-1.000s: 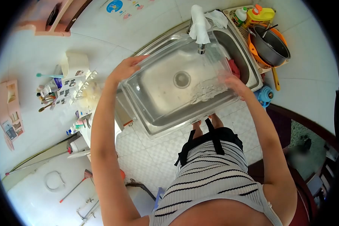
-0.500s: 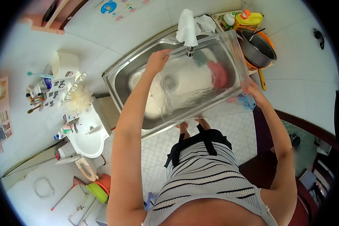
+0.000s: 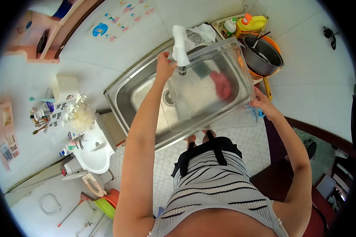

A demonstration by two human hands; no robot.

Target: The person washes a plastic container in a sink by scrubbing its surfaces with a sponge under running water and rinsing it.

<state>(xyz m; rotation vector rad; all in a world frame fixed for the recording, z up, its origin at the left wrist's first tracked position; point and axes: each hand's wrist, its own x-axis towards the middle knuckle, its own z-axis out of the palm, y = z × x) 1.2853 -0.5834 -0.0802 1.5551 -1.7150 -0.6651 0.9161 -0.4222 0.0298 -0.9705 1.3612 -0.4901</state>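
A clear plastic bin (image 3: 194,106) is tilted over the stainless steel sink (image 3: 136,85). My right hand (image 3: 264,103) is closed on the bin's right edge. At the bin's upper left corner, beside the faucet (image 3: 182,71), my left hand (image 3: 165,68) grips the rim, with its fingertips partly hidden. A white cloth (image 3: 180,43) is wrapped over the faucet. Through the clear plastic shows a red cloth (image 3: 220,85); I cannot tell whether it lies in the bin or under it. The sink drain (image 3: 169,98) is left of the bin.
A dark pot (image 3: 261,57) in an orange basin stands right of the sink, with a yellow handle (image 3: 267,89) below it. Behind are a yellow bottle (image 3: 251,25) and a white bottle (image 3: 228,27). At left are a white washbasin (image 3: 95,152) and a toothbrush holder (image 3: 59,108).
The bin and both hands have shifted slightly left and down in view. Water rippling in the bin earlier is hardly visible now, and the sink drain shows more clearly.
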